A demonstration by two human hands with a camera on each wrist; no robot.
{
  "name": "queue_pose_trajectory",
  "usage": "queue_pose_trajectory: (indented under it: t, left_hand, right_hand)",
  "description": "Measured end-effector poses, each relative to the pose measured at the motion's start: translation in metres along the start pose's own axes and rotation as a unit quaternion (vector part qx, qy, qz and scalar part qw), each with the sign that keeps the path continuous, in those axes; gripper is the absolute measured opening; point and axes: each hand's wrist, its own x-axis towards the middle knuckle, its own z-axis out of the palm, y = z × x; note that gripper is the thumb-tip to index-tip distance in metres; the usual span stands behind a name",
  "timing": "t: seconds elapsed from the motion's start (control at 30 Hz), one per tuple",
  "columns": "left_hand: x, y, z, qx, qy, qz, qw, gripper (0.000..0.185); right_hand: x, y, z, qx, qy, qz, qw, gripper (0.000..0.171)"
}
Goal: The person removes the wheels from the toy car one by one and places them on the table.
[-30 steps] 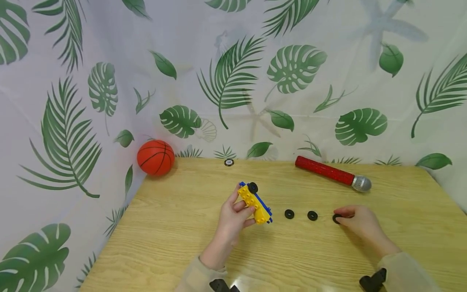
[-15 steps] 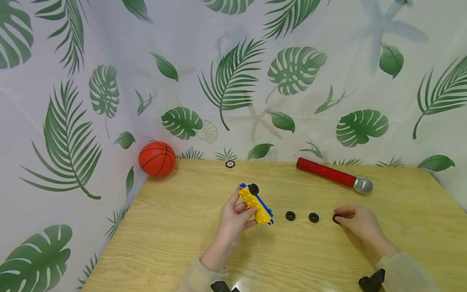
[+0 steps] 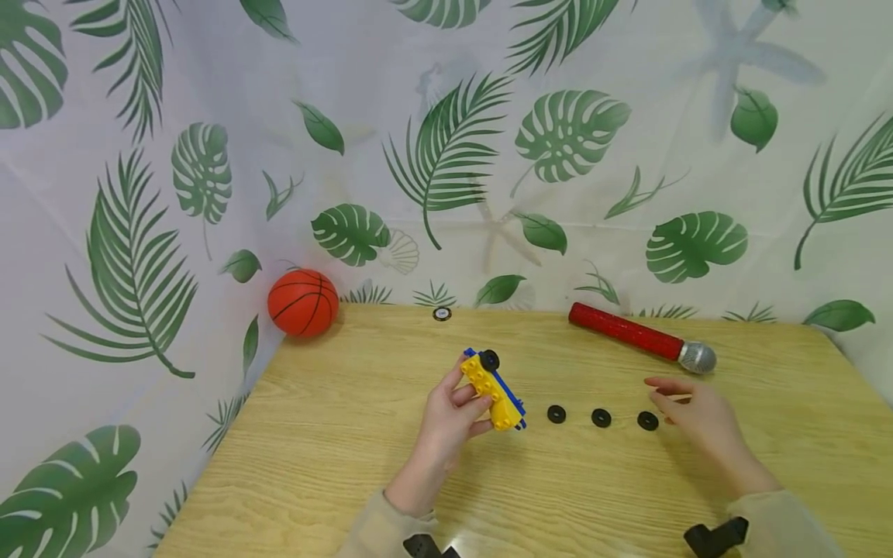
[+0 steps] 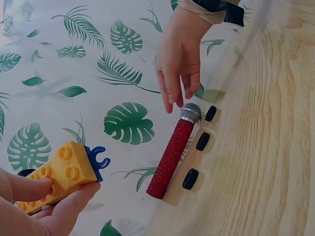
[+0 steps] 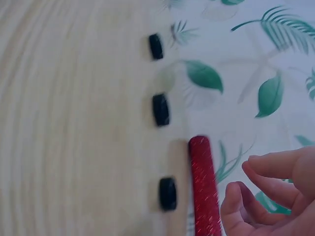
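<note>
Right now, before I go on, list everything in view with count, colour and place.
toy block car: 1, yellow on a blue base with one black wheel fitted, held up over the table's middle
loose wheels: 3, black, in a row on the table right of the car
toy microphone: 1, red handle with silver head, far right of the table
basketball: 1, orange, far left corner against the curtain
small disc: 1, dark with a pale centre, far edge of the table
table: 1, light wood
curtain: 1, white with green leaves, behind and to the sides
left hand: grips the car
right hand: open, beside the rightmost wheel, apart from it
</note>
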Motion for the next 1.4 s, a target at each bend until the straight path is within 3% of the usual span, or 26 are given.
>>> queue_pose_trajectory:
  t: [0.27,0.5,0.7,1.03,1.27,1.4]
  left_hand:
    - [0.000,-0.001,0.001,0.006,-0.016,0.006,0.9998,0.061]
    - [-0.001,0.001,0.002,0.013,-0.026,0.009,0.9995,0.061]
    - [-0.001,0.001,0.003,0.024,-0.039,0.011,0.9989,0.058]
    - [0.000,-0.002,0.009,0.034,-0.041,0.004,0.9985,0.058]
    - [-0.002,-0.001,0.011,0.035,-0.042,-0.002,0.9985,0.060]
    - [-0.003,-0.002,0.010,0.039,-0.046,-0.008,0.9981,0.061]
  right_hand:
    - [-0.004,-0.045,0.007,0.072,-0.010,-0.043,0.996,0.039]
    - [-0.005,-0.084,0.019,0.141,-0.028,-0.036,0.989,0.042]
    - [-0.005,-0.115,0.030,0.171,-0.042,-0.057,0.983,0.041]
    - [-0.004,-0.129,0.041,0.202,-0.055,-0.059,0.976,0.038]
    - [-0.007,-0.142,0.048,0.247,-0.090,-0.086,0.961,0.042]
    - [-0.008,-0.149,0.053,0.256,-0.099,-0.088,0.958,0.043]
